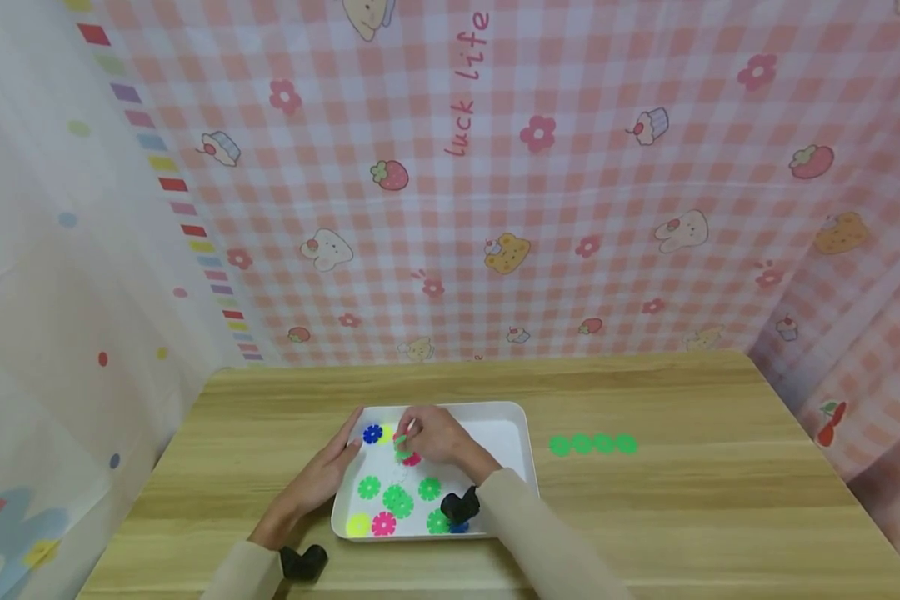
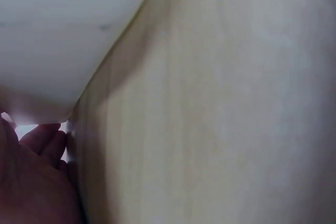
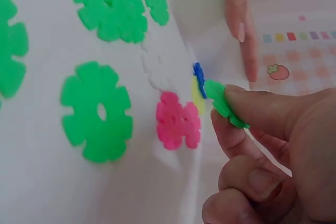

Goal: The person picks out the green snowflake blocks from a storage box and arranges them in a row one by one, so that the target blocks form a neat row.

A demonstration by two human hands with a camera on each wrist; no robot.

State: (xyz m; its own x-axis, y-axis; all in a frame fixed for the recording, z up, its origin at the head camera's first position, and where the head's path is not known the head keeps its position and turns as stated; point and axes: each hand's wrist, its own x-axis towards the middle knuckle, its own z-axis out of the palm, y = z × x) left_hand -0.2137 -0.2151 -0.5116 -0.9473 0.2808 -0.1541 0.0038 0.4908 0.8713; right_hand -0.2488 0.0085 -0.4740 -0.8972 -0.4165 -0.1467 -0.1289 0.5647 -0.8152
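A white tray on the wooden table holds green, pink, yellow, blue and white notched plastic discs. My left hand holds the tray's left side, its thumb at the rim and its fingers along the outside. In the left wrist view, its fingers lie against the tray wall. Over the tray's upper left part, my right hand pinches a green notched disc between thumb and forefinger. Just beyond that disc are pink discs, a yellow disc and a blue disc.
Several green discs lie in a row on the table, right of the tray. Near the tray's front edge are a yellow disc and a pink disc. A checked curtain hangs behind the table.
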